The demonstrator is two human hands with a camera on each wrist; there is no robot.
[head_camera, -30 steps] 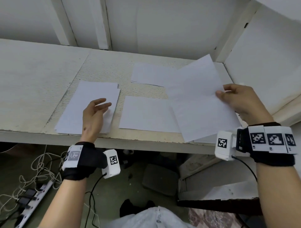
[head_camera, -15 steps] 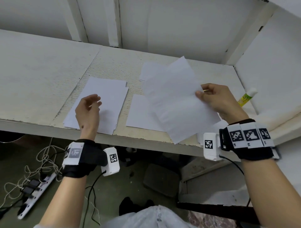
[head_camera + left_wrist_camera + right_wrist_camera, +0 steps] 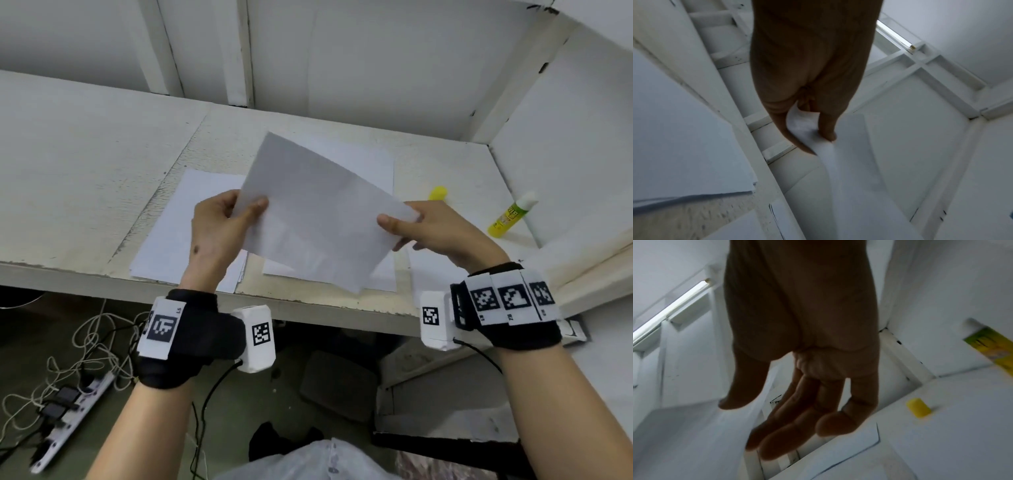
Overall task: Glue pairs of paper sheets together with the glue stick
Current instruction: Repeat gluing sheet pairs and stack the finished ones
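Note:
A white paper sheet [image 3: 318, 219] hangs tilted in the air above the table [image 3: 85, 164]. My left hand [image 3: 250, 209] pinches its left edge, thumb on top; the left wrist view shows the hand [image 3: 819, 143] nipping the sheet [image 3: 840, 181]. My right hand [image 3: 399, 221] pinches the right edge, and the right wrist view has its thumb above the sheet [image 3: 684, 443] with the fingers [image 3: 789, 433] below. The yellow glue stick [image 3: 510, 215] lies uncapped at the right wall, with its yellow cap [image 3: 437, 193] apart to the left.
A stack of sheets [image 3: 171, 236] lies at the left near the front edge. A single sheet [image 3: 380, 277] lies under the held one, another sheet [image 3: 363, 161] farther back. White walls close the back and right. Cables and a power strip [image 3: 68, 418] lie on the floor.
My right hand carried the sheet leftward to the middle. My left hand rose off the stack and took hold of the sheet's left edge.

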